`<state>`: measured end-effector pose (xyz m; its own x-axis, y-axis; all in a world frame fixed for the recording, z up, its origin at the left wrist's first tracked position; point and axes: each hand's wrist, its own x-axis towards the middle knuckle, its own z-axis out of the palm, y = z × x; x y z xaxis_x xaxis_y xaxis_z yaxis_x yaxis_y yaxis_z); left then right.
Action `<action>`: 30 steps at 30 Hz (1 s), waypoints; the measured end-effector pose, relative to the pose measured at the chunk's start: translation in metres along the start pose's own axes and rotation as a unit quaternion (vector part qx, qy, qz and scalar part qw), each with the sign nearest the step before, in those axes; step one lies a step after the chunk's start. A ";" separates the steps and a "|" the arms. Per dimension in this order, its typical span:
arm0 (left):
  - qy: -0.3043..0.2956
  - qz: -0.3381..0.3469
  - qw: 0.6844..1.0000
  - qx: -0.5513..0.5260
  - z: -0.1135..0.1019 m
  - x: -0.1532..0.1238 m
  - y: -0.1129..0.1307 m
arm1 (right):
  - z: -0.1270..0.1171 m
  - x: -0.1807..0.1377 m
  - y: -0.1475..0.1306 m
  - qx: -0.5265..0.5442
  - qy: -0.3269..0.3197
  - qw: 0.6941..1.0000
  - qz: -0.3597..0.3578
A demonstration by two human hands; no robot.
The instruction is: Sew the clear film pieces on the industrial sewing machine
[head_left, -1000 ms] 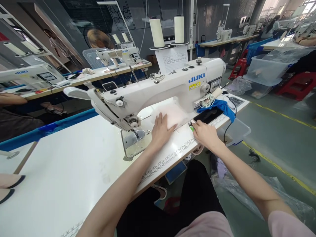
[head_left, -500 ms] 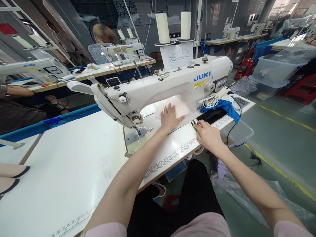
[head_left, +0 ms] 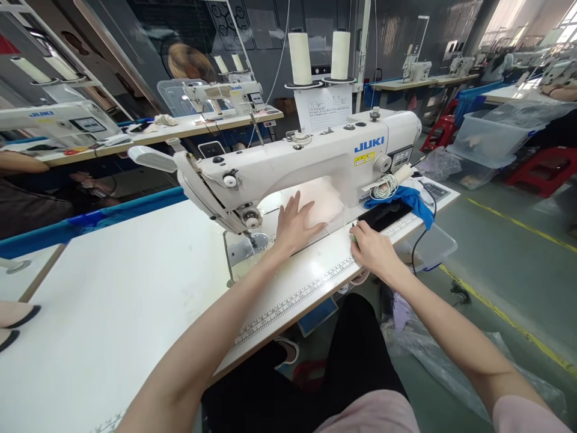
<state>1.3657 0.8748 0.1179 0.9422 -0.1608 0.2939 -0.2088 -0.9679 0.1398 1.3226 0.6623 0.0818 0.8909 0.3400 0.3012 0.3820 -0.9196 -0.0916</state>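
Observation:
Under the arm of the white sewing machine (head_left: 311,157), pale pinkish-white fabric (head_left: 325,201) lies on the machine bed. My left hand (head_left: 293,227) rests at the fabric's left edge, fingers spread, just right of the needle area (head_left: 252,237). It grips nothing that I can see. To its right, my right hand (head_left: 373,248) is closed around small green-handled thread snips (head_left: 354,238) at the table's ruler strip. Their dark tip shows beyond my fingers; most of the handle is hidden.
Blue cloth (head_left: 417,201) and a coil of pale cord (head_left: 384,186) sit by the machine's right end. Two thread cones (head_left: 300,59) stand behind it. Pale pieces with black edging (head_left: 18,319) lie at the table's far left. A clear bin (head_left: 437,246) is below right.
My left hand has slid left across the fabric, toward the needle end. My right hand stays near the ruler strip with the snips, their blades now showing less. The view has shifted slightly.

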 end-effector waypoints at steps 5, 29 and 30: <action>-0.009 0.051 0.999 0.009 -0.007 -0.016 -0.005 | 0.004 0.014 -0.001 -0.027 0.030 0.999 0.009; -0.035 0.038 0.999 0.001 -0.019 -0.069 -0.030 | 0.003 -0.022 0.008 0.027 0.052 0.995 -0.086; -0.032 0.052 0.998 0.001 -0.019 -0.064 -0.029 | 0.005 -0.021 0.007 0.027 0.054 0.994 -0.094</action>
<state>1.3060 0.9167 0.1131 0.9303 -0.2728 0.2452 -0.3063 -0.9456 0.1099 1.3075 0.6493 0.0702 0.7716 0.4793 0.4182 0.5546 -0.8289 -0.0731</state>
